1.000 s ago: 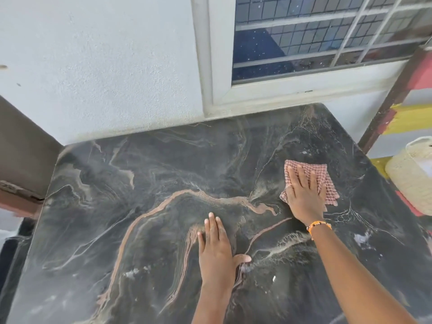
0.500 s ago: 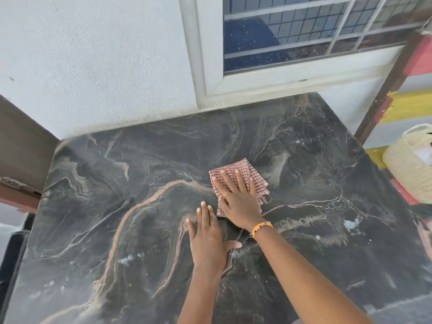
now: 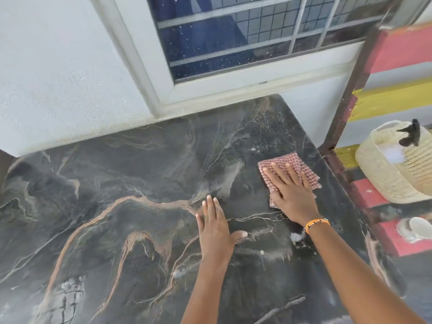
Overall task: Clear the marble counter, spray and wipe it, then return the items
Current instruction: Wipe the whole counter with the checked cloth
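Note:
The dark marble counter [image 3: 117, 206] with orange veins fills the view, with nothing standing on it. My right hand [image 3: 289, 188] presses flat on a folded red-and-white checked cloth [image 3: 301, 164] near the counter's right edge. An orange bracelet circles that wrist. My left hand [image 3: 216, 228] lies palm down on the bare marble at the middle, fingers together and thumb out, holding nothing. Small white wet spots [image 3: 297, 237] show on the marble below my right wrist.
A white wall and a barred window [image 3: 233, 38] run along the counter's far edge. Right of the counter a red and yellow shelf [image 3: 385, 113] holds a woven basket [image 3: 383, 174] with a black spray trigger [image 3: 410, 135] sticking out, and a white cup [image 3: 418, 226] below.
My right hand slid the cloth from the counter's middle back out to the right edge. My left hand stayed flat in place. The camera view shifted slightly.

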Demonstrator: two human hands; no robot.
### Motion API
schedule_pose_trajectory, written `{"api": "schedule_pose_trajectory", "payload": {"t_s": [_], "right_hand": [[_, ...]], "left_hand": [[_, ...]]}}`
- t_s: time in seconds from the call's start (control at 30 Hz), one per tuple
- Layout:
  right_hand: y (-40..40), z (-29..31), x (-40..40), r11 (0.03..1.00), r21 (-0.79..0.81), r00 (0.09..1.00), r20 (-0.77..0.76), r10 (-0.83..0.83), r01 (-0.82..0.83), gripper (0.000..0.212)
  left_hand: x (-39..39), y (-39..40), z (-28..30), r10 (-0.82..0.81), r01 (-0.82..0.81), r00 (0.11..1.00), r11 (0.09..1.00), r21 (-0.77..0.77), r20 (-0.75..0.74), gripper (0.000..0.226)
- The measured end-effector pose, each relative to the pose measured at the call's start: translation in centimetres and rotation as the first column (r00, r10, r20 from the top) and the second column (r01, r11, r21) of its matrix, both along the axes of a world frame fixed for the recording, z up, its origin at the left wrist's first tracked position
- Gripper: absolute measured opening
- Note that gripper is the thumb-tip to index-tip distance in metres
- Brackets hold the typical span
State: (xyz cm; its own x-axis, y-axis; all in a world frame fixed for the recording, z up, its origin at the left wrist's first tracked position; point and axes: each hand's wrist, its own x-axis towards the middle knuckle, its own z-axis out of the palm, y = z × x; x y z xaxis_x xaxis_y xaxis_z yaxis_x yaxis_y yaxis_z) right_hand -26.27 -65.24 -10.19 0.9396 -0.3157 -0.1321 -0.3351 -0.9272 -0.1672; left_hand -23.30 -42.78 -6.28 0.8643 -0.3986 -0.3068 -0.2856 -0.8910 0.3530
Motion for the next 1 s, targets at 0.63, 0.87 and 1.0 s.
{"api": "schedule_pose_trajectory", "payload": {"t_s": [0.63,0.87,1.0], "right_hand": [[6.0,0.2,8.9,0.913,0.110,0.920,0.080,0.385,-0.392,0.059],[-3.4,-0.1,11.7,0.990,0.087,0.992,0.076,0.103,-0.109,0.058],[-8.1,0.0,9.0,0.990,0.053,0.986,0.100,-0.132,0.127,0.059]], "left_hand": [[0.2,-3.2,-0.2,0.221,-0.222,0.975,0.972,0.074,0.029,0.103],[1.1,-8.1,-0.3,0.135,-0.137,0.987,0.990,0.024,0.083,0.101],[1.8,-9.1,-0.5,0.106,-0.112,0.992,0.991,0.073,0.073,0.102]]}}
